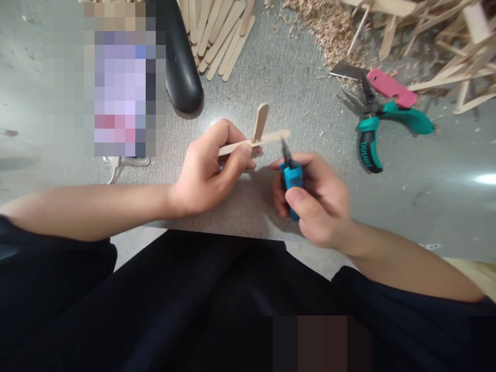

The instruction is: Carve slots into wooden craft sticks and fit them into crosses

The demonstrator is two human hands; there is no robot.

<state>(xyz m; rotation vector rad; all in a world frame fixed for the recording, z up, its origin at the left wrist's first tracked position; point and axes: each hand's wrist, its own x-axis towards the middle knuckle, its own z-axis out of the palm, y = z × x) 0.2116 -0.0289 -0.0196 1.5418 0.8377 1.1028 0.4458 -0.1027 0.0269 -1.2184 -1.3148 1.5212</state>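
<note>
My left hand (217, 168) is closed on two crossed popsicle sticks, pinched between thumb and fingers. One popsicle stick (275, 136) points right, and the other popsicle stick (261, 120) stands out away from me across it. My right hand (315, 199) is wrapped round a small blue-handled tool (293, 178) with a dark pointed tip, its thumb on the handle. That tip is just below the right end of the first stick; whether they touch I cannot tell. The tool's exact kind is unclear through blur.
Green-and-black pliers (370, 139) and a pink-handled folding knife (391, 88) with its blade out lie to the right. Wood shavings (329, 31) and joined sticks (434, 46) are beyond. Loose popsicle sticks (225, 41), a black case (184, 77) and a pixelated device (120, 93) with a cable lie at left.
</note>
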